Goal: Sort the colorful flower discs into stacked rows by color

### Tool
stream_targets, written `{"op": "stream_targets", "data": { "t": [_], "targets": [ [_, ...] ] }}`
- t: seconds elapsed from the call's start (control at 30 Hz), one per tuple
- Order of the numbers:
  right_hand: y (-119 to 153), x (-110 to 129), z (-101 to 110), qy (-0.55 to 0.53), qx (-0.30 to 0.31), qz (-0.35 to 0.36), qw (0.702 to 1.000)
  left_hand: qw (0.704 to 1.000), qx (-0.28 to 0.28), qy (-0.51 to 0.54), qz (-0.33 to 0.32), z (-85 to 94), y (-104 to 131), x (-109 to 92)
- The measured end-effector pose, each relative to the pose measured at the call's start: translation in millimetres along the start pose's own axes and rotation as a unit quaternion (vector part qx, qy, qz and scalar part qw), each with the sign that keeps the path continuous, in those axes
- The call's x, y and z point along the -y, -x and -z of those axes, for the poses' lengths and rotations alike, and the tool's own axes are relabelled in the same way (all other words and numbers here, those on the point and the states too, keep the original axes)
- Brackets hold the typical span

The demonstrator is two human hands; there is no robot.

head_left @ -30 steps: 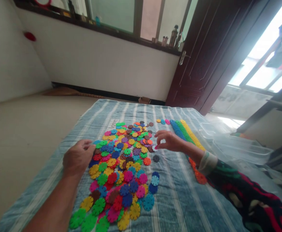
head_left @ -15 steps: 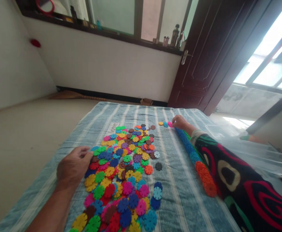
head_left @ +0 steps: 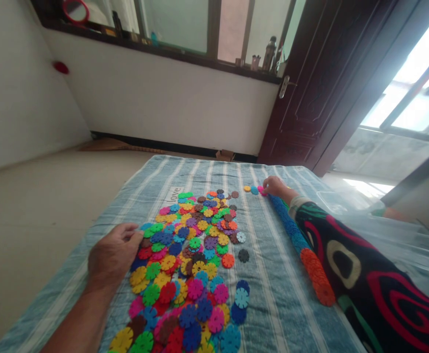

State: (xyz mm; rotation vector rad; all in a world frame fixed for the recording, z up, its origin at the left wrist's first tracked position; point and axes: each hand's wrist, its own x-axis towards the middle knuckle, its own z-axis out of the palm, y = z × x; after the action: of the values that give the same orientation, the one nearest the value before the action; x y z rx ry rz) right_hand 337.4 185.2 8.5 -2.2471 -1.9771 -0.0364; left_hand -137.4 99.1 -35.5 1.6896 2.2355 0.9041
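Many plastic snowflake discs (head_left: 198, 267) in mixed colours lie in a long, overlapping pile on the striped cloth. My left hand (head_left: 113, 252) rests at the pile's left edge, fingers curled together beside a teal disc; anything between the fingertips is hidden. At the far right, my right hand (head_left: 276, 187) pinches at a pink snowflake disc (head_left: 261, 190). Left of that lie a teal disc (head_left: 254, 190) and a yellow disc (head_left: 247, 189). A row of overlapping blue discs (head_left: 288, 223) runs toward me from the right hand, continuing into orange discs (head_left: 317, 278). Green discs are partly hidden by my sleeve.
The blue-and-white striped cloth (head_left: 273, 294) covers the table-like surface. Clear plastic containers (head_left: 401, 235) stand beyond my right forearm. Loose dark discs (head_left: 243, 255) sit right of the pile. A brown door (head_left: 320, 88) and a wall are behind.
The whole view has shifted slightly, so everything appears a little further right. Both hands keep nearly the same place relative to the discs.
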Motion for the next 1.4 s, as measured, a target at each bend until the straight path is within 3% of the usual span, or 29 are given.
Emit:
{"op": "stream_targets", "data": {
  "t": [0.27,0.47,0.6,0.67,0.8,1.03,1.4],
  "targets": [
    [19.7,12.9,16.4,-0.019,-0.028,0.034,0.999,1.0,0.003,0.006,-0.005,-2.6,1.4,1.0],
    [77.3,49.5,27.9,-0.073,0.004,0.159,0.985,1.0,0.0,0.008,-0.021,-1.5,5.6,-2.7],
    [134.7,85.0,26.5,-0.11,0.045,0.264,0.957,1.0,-0.01,-0.003,-0.022,-4.6,3.7,-1.6],
    [163.3,102.8,23.8,-0.154,0.066,0.346,0.923,1.0,-0.012,-0.008,-0.023,-5.4,3.3,-2.0],
    [209.0,130.6,19.7,-0.193,0.04,0.446,0.873,1.0,-0.008,0.0,-0.025,-4.0,4.9,-4.2],
    [239.7,147.4,8.8,-0.109,0.046,0.438,0.891,0.999,-0.011,0.006,-0.034,-3.6,6.7,-5.8],
    [233.8,146.6,-1.2,-0.143,0.036,0.399,0.905,0.998,-0.031,0.015,-0.049,-8.2,6.1,-2.7]
  ]
}}
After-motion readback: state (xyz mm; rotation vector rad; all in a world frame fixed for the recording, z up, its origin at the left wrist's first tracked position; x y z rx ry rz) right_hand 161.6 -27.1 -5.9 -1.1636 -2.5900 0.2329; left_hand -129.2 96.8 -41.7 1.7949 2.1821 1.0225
